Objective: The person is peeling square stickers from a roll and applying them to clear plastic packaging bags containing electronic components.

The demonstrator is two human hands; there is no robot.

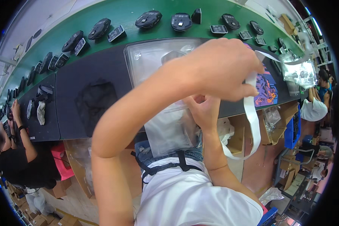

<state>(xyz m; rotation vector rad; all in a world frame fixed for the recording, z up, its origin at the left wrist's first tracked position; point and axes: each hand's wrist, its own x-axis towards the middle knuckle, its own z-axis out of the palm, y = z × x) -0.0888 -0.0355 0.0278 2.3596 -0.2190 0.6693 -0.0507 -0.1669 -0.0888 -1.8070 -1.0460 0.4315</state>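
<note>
My left arm reaches across the table, and my left hand [229,69] is closed on a long white paper strip [253,124]. The strip loops down past the table's front edge, and another length trails off to the upper right. Below that hand, my right hand [207,111] has its fingers curled at the corner of a clear plastic package [169,132], which hangs blurred over my lap. Its fingertips are partly hidden by my left hand and forearm. Behind my left forearm, a clear plastic tray [139,67] lies on the dark mat.
Black computer mice [148,19] and small dark boxes [116,33] line the green table [199,32]. A black cloth-like bundle [96,101] lies left on the mat, a colourful printed sheet [265,88] right. A cardboard box [282,124] stands below. Another person [24,162] works at left.
</note>
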